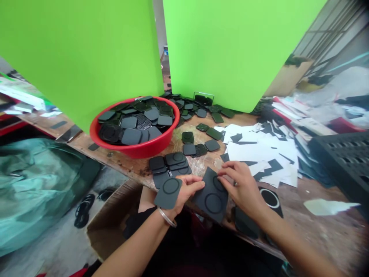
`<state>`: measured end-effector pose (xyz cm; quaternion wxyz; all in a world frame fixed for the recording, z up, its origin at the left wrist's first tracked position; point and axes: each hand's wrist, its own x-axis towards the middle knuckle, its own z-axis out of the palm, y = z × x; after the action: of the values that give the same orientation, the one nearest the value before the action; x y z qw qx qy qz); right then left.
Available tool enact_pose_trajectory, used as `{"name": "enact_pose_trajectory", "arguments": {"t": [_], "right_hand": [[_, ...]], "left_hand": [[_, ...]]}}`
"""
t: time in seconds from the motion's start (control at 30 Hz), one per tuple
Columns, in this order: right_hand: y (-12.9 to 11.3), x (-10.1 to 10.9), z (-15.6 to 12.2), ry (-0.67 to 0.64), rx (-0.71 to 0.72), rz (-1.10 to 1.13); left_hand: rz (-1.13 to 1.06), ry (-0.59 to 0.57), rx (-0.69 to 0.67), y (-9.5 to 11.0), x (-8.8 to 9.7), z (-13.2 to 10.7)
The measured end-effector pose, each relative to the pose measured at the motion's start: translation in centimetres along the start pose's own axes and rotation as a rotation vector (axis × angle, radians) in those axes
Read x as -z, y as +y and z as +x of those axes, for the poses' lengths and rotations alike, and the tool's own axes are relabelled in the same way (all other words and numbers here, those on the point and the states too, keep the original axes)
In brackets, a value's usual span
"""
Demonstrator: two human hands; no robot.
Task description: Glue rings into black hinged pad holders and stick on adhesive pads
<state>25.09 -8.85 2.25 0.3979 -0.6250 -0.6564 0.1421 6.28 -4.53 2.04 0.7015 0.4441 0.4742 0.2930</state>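
My left hand (pixel 184 192) holds a dark grey square pad with a ring mark (pixel 168 192) near the table's front edge. My right hand (pixel 240 186) presses its fingers on a black sheet with two ring shapes (pixel 211 196), which lies on the table edge between both hands. The left fingertips also touch that sheet's left edge. A small stack of similar square pads (pixel 170 163) lies just beyond my left hand.
A red basin (pixel 134 148) full of dark pads stands at the back left. More pads (pixel 198 148) are scattered on the wooden table (pixel 302 223). White and black paper scraps (pixel 256 148) lie right. A black crate (pixel 343 161) stands far right; a cardboard box (pixel 112 223) is below.
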Motion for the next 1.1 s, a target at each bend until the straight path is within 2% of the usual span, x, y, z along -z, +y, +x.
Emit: {"name": "enact_pose_trajectory", "arguments": {"t": [0.03, 0.1, 0.23, 0.63, 0.77, 0.9, 1.0, 1.1], "right_hand": [[-0.6, -0.2, -0.2, 0.013, 0.068, -0.036], [-1.6, -0.6, -0.5, -0.040, 0.117, -0.012], [-2.6, -1.0, -0.9, -0.110, 0.062, 0.053], [-2.1, -0.4, -0.8, -0.265, 0.009, 0.138], [-2.0, -0.6, -1.1, -0.233, 0.013, 0.087], [-1.3, -0.7, -1.1, -0.177, -0.128, 0.151], [-0.8, -0.7, -1.2, -0.075, -0.177, 0.192], [-0.8, -0.9, -1.4, -0.016, -0.127, 0.204]], "left_hand": [[0.004, 0.001, -0.004, -0.2, 0.0, 0.0], [0.008, -0.016, -0.010, -0.5, -0.1, -0.1], [0.024, -0.037, -0.036, -0.7, -0.2, -0.3], [0.170, -0.069, -0.078, -0.5, -0.6, -0.7], [0.177, -0.045, -0.077, -0.3, -1.0, -0.7], [0.155, -0.039, -0.058, -0.2, -1.3, -0.8], [0.080, -0.029, -0.018, -0.3, -1.5, -0.6], [-0.081, -0.123, 0.043, -0.5, -2.0, -0.3]]}}
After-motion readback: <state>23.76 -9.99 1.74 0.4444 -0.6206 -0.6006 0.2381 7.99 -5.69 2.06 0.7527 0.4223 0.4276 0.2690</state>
